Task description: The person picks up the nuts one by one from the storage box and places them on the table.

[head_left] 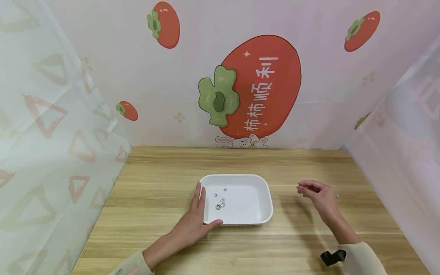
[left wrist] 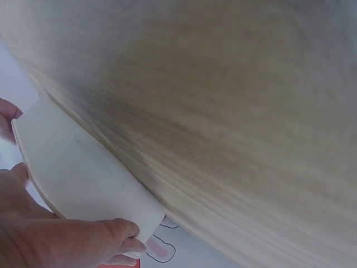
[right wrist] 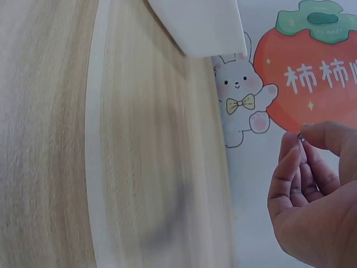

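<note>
A shallow white tray (head_left: 245, 202) stands on the table. My left hand (head_left: 192, 225) holds its near left corner, fingers along the left side and thumb over the front rim. In the left wrist view that hand (left wrist: 61, 237) lies against the tray wall (left wrist: 83, 162). Several small metal nuts (head_left: 218, 206) are spread over the tray's left half. To the right of the tray and above the table, my right hand (head_left: 317, 194) pinches a small metal nut (right wrist: 302, 137) between thumb and index finger. The fingertips hide most of its shape.
Another small metal ring (head_left: 337, 196) lies on the wooden table (head_left: 165, 164), just right of my right hand. A printed cloth (head_left: 185, 76) with persimmons hangs behind the table, and pale sheets stand at both sides. A black strap (head_left: 332, 258) sits at the right sleeve.
</note>
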Tool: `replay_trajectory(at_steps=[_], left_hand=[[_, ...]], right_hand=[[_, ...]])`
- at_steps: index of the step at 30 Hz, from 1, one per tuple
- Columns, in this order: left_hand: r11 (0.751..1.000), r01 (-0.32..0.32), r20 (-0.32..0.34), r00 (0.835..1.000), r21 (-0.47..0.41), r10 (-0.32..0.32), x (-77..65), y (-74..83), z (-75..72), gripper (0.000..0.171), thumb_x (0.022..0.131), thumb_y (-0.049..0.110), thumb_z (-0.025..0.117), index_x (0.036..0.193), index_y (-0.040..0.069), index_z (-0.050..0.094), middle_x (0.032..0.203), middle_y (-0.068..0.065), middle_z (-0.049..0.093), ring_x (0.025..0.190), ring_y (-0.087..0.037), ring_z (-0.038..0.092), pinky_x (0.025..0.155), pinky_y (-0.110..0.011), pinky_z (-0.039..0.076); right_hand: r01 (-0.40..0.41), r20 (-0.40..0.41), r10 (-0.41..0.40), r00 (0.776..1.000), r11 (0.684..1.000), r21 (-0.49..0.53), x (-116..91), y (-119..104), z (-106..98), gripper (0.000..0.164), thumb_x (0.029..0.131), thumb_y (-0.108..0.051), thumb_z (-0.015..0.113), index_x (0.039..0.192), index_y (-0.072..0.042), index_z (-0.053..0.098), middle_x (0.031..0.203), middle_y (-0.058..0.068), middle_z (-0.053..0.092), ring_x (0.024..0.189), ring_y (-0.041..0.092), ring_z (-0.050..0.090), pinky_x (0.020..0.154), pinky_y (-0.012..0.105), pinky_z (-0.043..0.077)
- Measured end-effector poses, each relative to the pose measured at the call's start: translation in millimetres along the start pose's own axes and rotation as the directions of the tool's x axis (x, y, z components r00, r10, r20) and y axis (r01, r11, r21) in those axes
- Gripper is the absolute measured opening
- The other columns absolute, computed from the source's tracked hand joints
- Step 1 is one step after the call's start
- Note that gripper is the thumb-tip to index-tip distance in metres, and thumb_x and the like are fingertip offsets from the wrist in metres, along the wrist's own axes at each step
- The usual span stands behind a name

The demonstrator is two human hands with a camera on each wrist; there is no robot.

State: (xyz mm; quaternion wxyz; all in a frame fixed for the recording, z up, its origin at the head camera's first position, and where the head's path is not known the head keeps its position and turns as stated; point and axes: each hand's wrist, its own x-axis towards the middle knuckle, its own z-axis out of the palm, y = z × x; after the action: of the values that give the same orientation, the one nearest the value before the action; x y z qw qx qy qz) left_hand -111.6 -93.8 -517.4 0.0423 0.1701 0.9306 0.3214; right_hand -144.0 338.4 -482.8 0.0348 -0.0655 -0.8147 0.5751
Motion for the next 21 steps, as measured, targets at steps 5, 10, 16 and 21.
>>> replay_trajectory(at_steps=[5, 10, 16, 21], left_hand=[[1.000, 0.002, -0.001, 1.000, -0.002, -0.002, 0.4, 0.0, 0.7, 0.118, 0.094, 0.059, 0.074, 0.169, -0.002, 0.006, 0.178, -0.015, -0.010, 0.157, -0.039, 0.028, 0.114, -0.051, 0.045], [1.000, -0.001, -0.001, 1.000, -0.005, 0.001, -0.8, 0.5, -0.3, 0.119, 0.094, 0.060, 0.074, 0.169, -0.002, 0.006, 0.178, -0.015, -0.010, 0.157, -0.039, 0.027, 0.114, -0.051, 0.045], [1.000, 0.005, 0.014, 1.000, -0.004, -0.005, -1.1, 0.4, -1.4, 0.119, 0.094, 0.064, 0.072, 0.169, 0.001, 0.004, 0.178, -0.009, -0.015, 0.158, -0.037, 0.026, 0.115, -0.051, 0.044], [1.000, 0.011, 0.027, 1.000, -0.014, -0.011, -1.8, 0.9, -2.4, 0.120, 0.093, 0.064, 0.072, 0.170, 0.003, 0.002, 0.177, -0.006, -0.019, 0.158, -0.036, 0.026, 0.115, -0.051, 0.044]], right_hand=[[-0.014, -0.008, 0.014, 1.000, 1.000, -0.011, -0.8, 3.9, -6.8, 0.043, 0.100, -0.021, 0.077, 0.122, 0.014, 0.069, 0.098, -0.002, 0.081, 0.088, 0.006, 0.074, 0.081, 0.027, 0.061], [-0.021, -0.015, 0.020, 1.000, 1.000, -0.015, -0.2, 6.6, -11.4, 0.042, 0.099, -0.022, 0.078, 0.120, 0.013, 0.070, 0.097, -0.002, 0.081, 0.089, 0.010, 0.076, 0.080, 0.026, 0.060], [-0.021, -0.032, 0.020, 0.999, 1.000, -0.018, -1.6, 12.0, -18.0, 0.038, 0.099, -0.020, 0.077, 0.118, 0.013, 0.071, 0.095, -0.006, 0.080, 0.086, 0.007, 0.075, 0.078, 0.025, 0.060], [-0.008, -0.040, 0.007, 0.999, 0.999, -0.037, -2.3, 16.3, -23.9, 0.039, 0.100, -0.019, 0.077, 0.119, 0.014, 0.071, 0.095, -0.005, 0.080, 0.086, 0.007, 0.075, 0.077, 0.024, 0.060]])
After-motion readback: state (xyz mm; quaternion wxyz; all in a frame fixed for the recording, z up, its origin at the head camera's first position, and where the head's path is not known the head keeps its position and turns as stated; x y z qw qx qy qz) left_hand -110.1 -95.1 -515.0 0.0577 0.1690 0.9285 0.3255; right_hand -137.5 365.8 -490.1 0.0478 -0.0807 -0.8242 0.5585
